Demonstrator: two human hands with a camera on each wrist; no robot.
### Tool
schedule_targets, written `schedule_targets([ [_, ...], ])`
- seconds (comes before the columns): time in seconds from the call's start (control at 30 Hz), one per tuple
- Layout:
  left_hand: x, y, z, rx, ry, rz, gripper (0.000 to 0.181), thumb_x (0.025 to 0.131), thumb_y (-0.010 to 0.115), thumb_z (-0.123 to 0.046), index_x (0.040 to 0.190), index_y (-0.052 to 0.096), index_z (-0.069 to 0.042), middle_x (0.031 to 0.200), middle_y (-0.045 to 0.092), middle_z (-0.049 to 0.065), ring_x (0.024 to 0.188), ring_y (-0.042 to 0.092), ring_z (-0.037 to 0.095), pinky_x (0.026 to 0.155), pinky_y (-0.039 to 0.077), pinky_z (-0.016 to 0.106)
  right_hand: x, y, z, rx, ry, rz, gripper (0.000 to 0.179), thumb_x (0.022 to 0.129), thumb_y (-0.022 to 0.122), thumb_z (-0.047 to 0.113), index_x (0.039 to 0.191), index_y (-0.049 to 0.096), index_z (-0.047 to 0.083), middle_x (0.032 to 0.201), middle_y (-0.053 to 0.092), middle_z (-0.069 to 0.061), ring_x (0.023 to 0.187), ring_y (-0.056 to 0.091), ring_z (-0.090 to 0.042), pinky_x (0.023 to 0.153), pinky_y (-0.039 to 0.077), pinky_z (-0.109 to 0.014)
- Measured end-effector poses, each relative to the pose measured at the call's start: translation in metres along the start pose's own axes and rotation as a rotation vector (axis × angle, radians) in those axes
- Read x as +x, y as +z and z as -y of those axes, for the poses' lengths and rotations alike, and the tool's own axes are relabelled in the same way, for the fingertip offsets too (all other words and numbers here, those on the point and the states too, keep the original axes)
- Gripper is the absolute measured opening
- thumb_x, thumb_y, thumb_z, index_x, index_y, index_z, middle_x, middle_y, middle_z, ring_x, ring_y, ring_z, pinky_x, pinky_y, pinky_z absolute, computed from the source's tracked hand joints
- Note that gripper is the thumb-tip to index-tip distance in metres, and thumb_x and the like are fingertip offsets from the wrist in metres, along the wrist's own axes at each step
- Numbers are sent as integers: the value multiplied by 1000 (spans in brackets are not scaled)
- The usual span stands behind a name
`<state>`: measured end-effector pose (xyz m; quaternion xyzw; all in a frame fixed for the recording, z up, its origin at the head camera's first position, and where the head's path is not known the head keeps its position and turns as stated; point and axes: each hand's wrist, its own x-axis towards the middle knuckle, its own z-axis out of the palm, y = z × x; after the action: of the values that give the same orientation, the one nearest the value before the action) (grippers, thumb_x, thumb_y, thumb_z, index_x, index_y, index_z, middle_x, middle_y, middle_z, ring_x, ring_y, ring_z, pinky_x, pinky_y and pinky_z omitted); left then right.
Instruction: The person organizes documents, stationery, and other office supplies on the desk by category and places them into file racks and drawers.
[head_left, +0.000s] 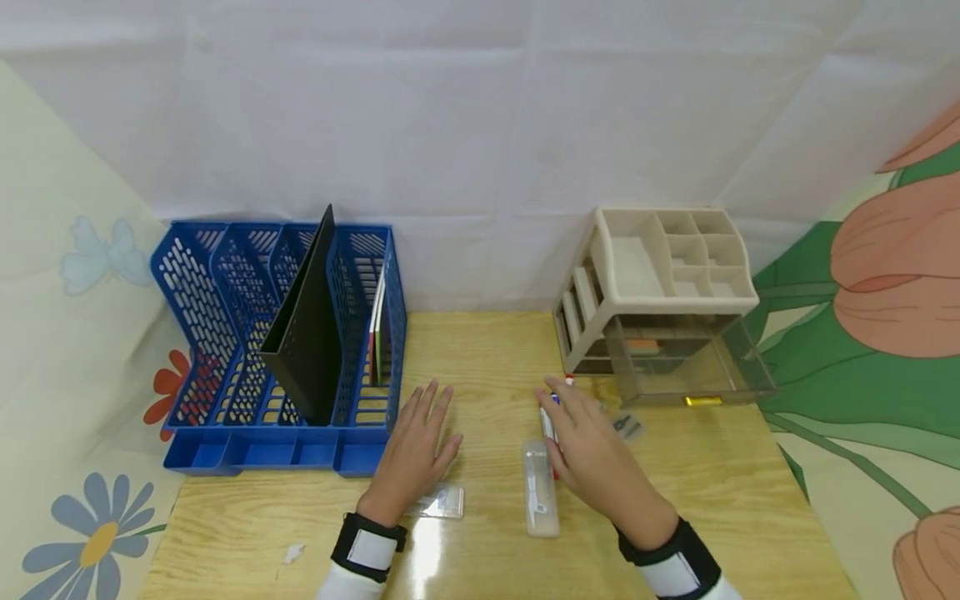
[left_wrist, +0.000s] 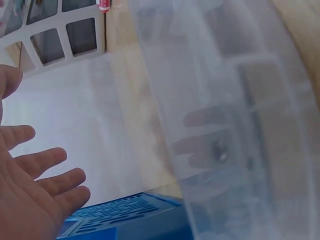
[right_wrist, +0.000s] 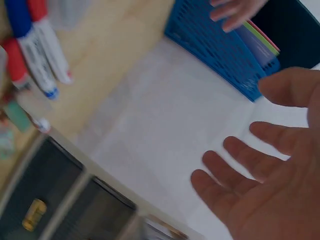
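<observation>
My left hand [head_left: 412,454], fingers spread, is beside the front right corner of a blue file rack [head_left: 285,450]. Under its wrist lies a flat clear plastic case [head_left: 447,502]. My right hand [head_left: 600,454] also has its fingers stretched out and holds nothing. It hangs over several whiteboard markers [head_left: 547,425], which it partly hides. Close to its thumb lies a translucent pencil case [head_left: 541,500]. The right wrist view shows a blue marker [right_wrist: 37,62] among red ones. A small clear packet [head_left: 628,427] lies on the other side of that hand.
A black folder [head_left: 303,333] and thin booklets [head_left: 377,333] stand in the rack. At the back right is a beige desk organizer [head_left: 615,283] with its clear drawer [head_left: 697,392] pulled out. A white paper scrap [head_left: 294,552] lies at the table's front left. White cloth [head_left: 480,150] hangs behind.
</observation>
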<state>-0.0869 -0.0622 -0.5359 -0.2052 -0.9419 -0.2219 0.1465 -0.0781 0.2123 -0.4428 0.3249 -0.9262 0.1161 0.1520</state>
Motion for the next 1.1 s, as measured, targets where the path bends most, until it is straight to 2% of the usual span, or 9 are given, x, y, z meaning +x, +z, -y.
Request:
schedule_targets([
  [0.13,-2,5,-1,-11,-14,1,70,92,59,-37,150,34,-6,148,41,27,134,37,46,108,37,58,-9,17,-7,-2,57,52,70,81,70,15,142,42,-6,146,41,-31,129,42,-45,99,45,-60],
  [0.3,-4,9,-2,-28,-46,18,70,94,56,-39,151,33,-7,150,39,27,135,36,46,109,36,59,-20,37,-22,49,185,122,72,81,71,13,141,39,-8,146,36,-37,130,39,-48,100,44,-61],
  [0.43,-5,12,-3,-53,-82,38,73,94,57,-39,153,28,-7,152,36,27,136,34,45,109,36,59,-25,51,-33,44,248,148,71,82,70,14,142,39,-10,143,39,-38,125,43,-51,100,43,-62],
  [0.7,-10,17,-8,-86,-114,68,77,94,59,-38,155,23,-9,154,32,26,137,32,45,109,35,59,-27,72,-51,36,384,96,56,86,68,16,131,50,-12,115,57,-34,103,55,-49,86,49,-61],
  [0.9,-14,19,-9,-84,-98,60,76,93,59,-36,154,24,-7,152,35,28,137,34,45,110,35,57,-24,79,-57,53,441,91,36,88,66,14,114,63,-10,101,60,-28,90,59,-42,75,53,-56],
  [1.1,-21,21,-8,-64,-93,76,76,95,56,-39,155,22,-8,153,35,27,137,33,45,111,34,56,-21,86,-60,70,464,60,29,84,70,10,106,64,-7,95,59,-25,83,59,-39,69,54,-54],
])
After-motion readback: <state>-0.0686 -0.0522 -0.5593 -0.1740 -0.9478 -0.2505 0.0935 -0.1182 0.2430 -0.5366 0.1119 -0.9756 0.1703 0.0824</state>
